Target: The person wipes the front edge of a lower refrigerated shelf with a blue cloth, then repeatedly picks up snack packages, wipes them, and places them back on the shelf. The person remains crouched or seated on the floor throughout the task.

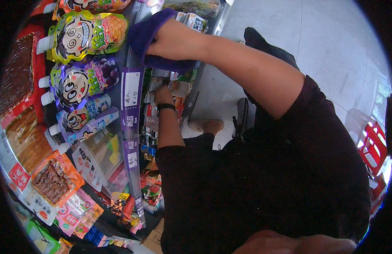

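Note:
My right hand [173, 41] grips a purple cloth [139, 39], which drapes over the front edge of a store shelf [130, 127]. My left hand [164, 95], with a black band at the wrist, reaches in among small packets [151, 112] on a lower level. Its fingers are partly hidden, so whether it grasps a packet cannot be made out. Left of the cloth lie spouted drink pouches: a yellow pouch [88, 36] with a pineapple picture and a purple pouch [85, 79] with grapes. Purple price strips [131, 89] with handwriting run along the shelf edge.
Packaged snacks [55, 182] and a clear plastic box [104, 158] fill the upper shelf. More bags [151, 187] sit below. A cardboard box [154, 236] stands near the bottom. Grey tiled floor [269, 16] lies to the right, with a red plastic object [373, 147] at the far side.

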Available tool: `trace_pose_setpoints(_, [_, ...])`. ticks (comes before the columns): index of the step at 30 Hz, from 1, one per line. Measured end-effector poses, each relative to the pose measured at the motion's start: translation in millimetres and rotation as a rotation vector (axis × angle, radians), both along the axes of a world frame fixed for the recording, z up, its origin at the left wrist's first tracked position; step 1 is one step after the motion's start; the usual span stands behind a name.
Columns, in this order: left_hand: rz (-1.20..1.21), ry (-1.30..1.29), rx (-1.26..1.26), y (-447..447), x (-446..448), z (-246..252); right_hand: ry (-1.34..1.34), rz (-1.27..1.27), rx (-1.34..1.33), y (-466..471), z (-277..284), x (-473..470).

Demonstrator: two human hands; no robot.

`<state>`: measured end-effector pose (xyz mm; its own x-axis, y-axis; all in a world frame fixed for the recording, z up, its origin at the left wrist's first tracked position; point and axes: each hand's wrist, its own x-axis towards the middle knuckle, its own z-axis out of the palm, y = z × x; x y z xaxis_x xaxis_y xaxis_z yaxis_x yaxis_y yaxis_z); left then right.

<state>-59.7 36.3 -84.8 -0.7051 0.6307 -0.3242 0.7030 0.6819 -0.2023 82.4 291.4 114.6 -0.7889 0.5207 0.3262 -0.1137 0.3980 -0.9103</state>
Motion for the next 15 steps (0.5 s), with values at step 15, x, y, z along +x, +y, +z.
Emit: trace_pose_setpoints(15, [-0.314,0.071,0.141,6,77,0,0.031,-0.027,-0.016,-3,-13,-7])
